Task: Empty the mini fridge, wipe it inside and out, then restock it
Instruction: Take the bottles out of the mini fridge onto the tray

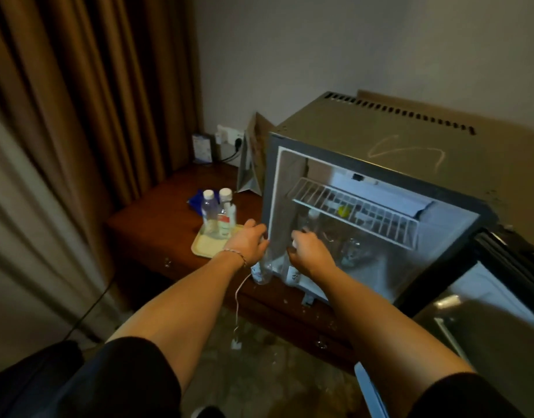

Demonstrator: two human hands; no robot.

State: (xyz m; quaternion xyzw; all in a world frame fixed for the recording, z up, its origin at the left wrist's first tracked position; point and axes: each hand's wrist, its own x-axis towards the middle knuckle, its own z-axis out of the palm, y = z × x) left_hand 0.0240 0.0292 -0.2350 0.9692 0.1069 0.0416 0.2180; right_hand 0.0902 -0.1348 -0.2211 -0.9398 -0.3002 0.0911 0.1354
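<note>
Reaching into the open mini fridge (380,164) on the wooden table (157,224), both hands work at its lower left corner. The left hand (249,242) curls round a clear bottle (264,271) at the frame edge. The right hand (311,251) curls downward over another bottle (291,274); its grip is hidden. Two bottles (219,214) stand on a tray (204,248).

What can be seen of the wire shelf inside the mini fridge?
The wire shelf is a white grid of thin bars, metal by its look, with a raised front lip. It sits level in the upper part of the open mini fridge, spanning the compartment from side to side. A small yellow-green object shows at the shelf; whether it lies on it or below cannot be told. Neither hand touches the shelf.
</note>
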